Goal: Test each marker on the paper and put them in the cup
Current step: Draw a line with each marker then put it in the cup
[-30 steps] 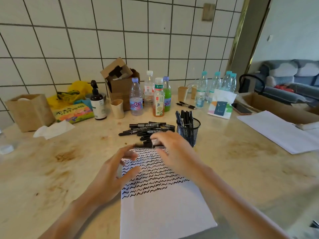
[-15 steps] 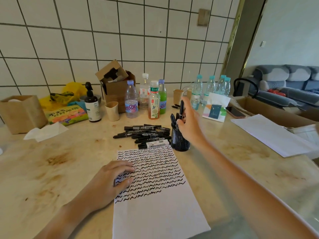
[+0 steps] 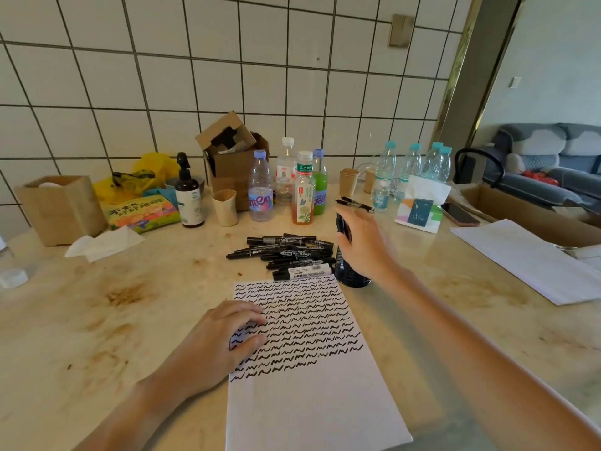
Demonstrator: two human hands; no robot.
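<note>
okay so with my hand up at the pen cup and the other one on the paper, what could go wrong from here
1. The right hand is at the top of the mesh cup, which already holds markers; a knock might tip it.
2. The loose marker pile lies right beside the cup and could get nudged and roll.
3. The left hand rests on the inked paper; fresh squiggles may smear.

The stained beige table (image 3: 107, 320) carries paper (image 3: 312, 402), loose markers (image 3: 286, 252), a mesh cup (image 3: 349, 278) and bottles (image 3: 260, 190).

Head cam, fwd-down over table (image 3: 422, 320), close.
</note>
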